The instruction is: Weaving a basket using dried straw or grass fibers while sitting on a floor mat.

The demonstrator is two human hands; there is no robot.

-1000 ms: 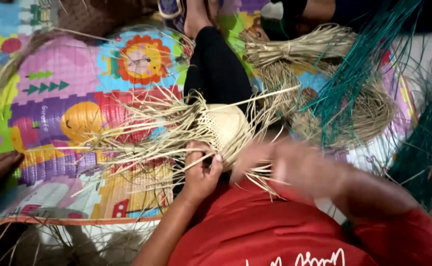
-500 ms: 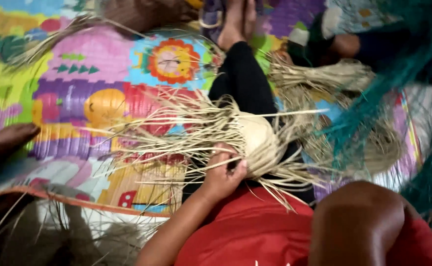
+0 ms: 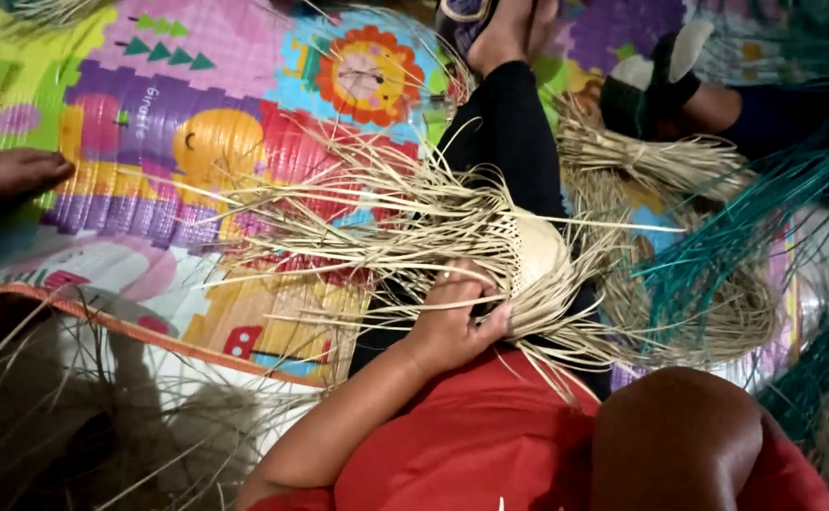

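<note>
A half-woven pale straw piece (image 3: 528, 251) lies on my lap over my black-trousered leg (image 3: 509, 132), with long loose strands (image 3: 339, 218) fanning out to the left. My left hand (image 3: 452, 322) grips it at its near edge, fingers pinched around a few strands. Of my right arm only a bare bent part (image 3: 670, 435) shows, close to the camera at the lower right. The right hand itself is out of sight.
A colourful play mat (image 3: 149, 114) covers the floor. Tied straw bundles (image 3: 660, 161) and teal strands (image 3: 745, 218) lie to the right. Another person's hand (image 3: 12, 175) rests on the mat at the left, and a socked foot (image 3: 660, 80) is at the top right.
My right hand, blurred beside the straw piece a second ago, has pulled back out of view. The left hand stays on the weave. The view has shifted.
</note>
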